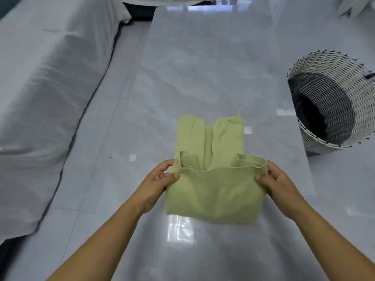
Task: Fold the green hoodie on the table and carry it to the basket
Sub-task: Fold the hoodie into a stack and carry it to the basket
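Observation:
The light green hoodie [213,191] lies partly folded on the glossy grey table [203,67], near its front. My left hand [160,181] pinches the left corner of the ribbed hem. My right hand [274,179] pinches the right corner of that hem. Between them the hem is lifted off the table and turned back toward the far part of the garment. The far part lies flat, with two narrow folded strips pointing away from me. The woven white and black basket [334,102] stands on the floor to the right of the table, tilted, and looks dark inside.
A long piece of furniture under a white sheet [44,88] runs along the left side, with a strip of grey tiled floor [97,159] between it and the table. More white cloth [355,7] shows at the top right corner.

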{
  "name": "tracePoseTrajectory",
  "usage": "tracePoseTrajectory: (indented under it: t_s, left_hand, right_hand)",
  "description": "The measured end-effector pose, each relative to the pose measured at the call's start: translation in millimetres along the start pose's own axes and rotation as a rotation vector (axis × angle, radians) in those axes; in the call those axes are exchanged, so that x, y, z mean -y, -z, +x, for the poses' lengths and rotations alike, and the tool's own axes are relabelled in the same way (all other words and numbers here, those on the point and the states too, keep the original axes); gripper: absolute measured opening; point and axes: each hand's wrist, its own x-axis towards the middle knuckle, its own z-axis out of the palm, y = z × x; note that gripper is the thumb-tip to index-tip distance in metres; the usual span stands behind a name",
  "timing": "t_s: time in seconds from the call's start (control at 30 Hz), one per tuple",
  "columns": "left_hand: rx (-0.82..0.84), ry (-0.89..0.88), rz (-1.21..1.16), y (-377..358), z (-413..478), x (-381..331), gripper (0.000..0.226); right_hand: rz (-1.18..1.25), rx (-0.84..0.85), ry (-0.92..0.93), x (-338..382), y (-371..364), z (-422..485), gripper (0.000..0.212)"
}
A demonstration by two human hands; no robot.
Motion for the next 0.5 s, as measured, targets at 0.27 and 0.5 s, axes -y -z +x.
tracePoseTrajectory:
  t_s: [0.27, 0.5]
  left_hand:
    - [-0.151, 0.068, -0.168, 1.0, 106.6, -28.9, 0.024]
    - [-0.241, 0.089, -0.213, 7.8, 170.7, -35.3, 0.019]
  right_hand:
    - [0.089, 0.055, -0.1, 24.9, 13.7, 112.5, 0.023]
    - [0.069, 0.018, -0.076, 24.0, 16.6, 182.2, 0.019]
